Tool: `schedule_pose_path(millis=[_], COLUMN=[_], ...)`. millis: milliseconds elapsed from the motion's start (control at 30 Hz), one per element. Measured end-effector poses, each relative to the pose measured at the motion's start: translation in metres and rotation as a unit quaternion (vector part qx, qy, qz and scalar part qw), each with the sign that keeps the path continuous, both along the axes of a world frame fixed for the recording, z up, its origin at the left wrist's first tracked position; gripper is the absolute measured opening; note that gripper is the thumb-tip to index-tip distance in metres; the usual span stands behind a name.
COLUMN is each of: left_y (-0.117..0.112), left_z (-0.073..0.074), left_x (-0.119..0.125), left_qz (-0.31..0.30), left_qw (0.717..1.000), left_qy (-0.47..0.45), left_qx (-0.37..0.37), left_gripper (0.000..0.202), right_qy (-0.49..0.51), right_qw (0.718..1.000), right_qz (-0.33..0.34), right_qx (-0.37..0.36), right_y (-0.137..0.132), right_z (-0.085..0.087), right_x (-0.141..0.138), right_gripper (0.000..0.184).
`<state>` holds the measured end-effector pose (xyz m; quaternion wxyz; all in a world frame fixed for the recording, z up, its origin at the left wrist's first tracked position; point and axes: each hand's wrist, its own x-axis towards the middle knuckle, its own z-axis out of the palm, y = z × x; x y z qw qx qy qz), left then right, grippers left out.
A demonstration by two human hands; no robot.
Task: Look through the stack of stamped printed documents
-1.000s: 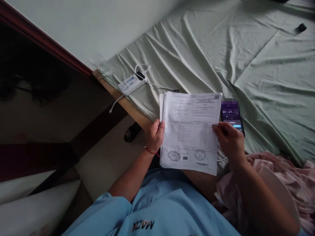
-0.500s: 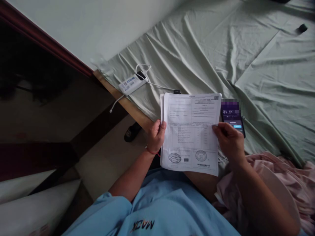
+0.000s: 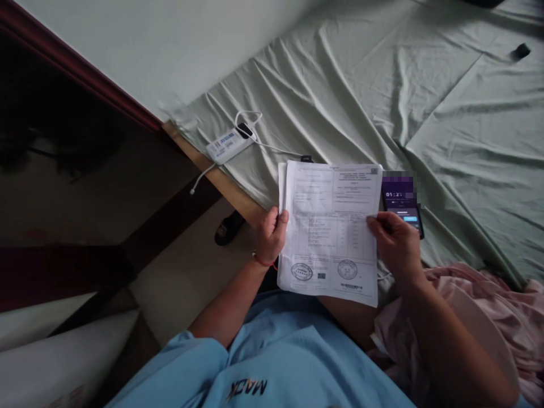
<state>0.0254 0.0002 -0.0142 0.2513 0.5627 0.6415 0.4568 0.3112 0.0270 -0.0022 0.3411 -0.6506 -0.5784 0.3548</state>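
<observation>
Papers (image 3: 329,235), white, printed, with two dark round stamps.

A creased, pale green sheet (image 3: 348,90) spreads beside a pale wall (image 3: 170,51), with a wooden edge (image 3: 233,192) along one side. Near that edge lies a white, labelled block (image 3: 223,147) with a looped white cable (image 3: 278,149). A phone (image 3: 390,202) shows a lit purple screen, partly pixelated. Pink cloth (image 3: 525,326) sits bunched at the right; a small black object (image 3: 522,51) rests farther off. A dark shoe (image 3: 228,228) stands on the floor (image 3: 174,272).
</observation>
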Motion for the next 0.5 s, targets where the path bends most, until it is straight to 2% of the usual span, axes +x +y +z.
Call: schedule_pose_path(millis=[333, 500], left_y=[0.0005, -0.0008], left_z=[-0.0003, -0.0039], left_x=[-0.0005, -0.004], left_qz=[0.004, 0.0], left_qw=[1.0, 1.0], left_qy=[0.031, 0.011], left_qx=[0.002, 0.002], left_gripper=[0.041, 0.04], right_qy=[0.005, -0.093], right_qw=[1.0, 0.995], right_qz=[0.007, 0.017], right_qx=[-0.014, 0.041], right_y=[0.0012, 0.0006], right_z=[0.003, 0.0016], right_x=[-0.0032, -0.0042], right_gripper=[0.03, 0.023])
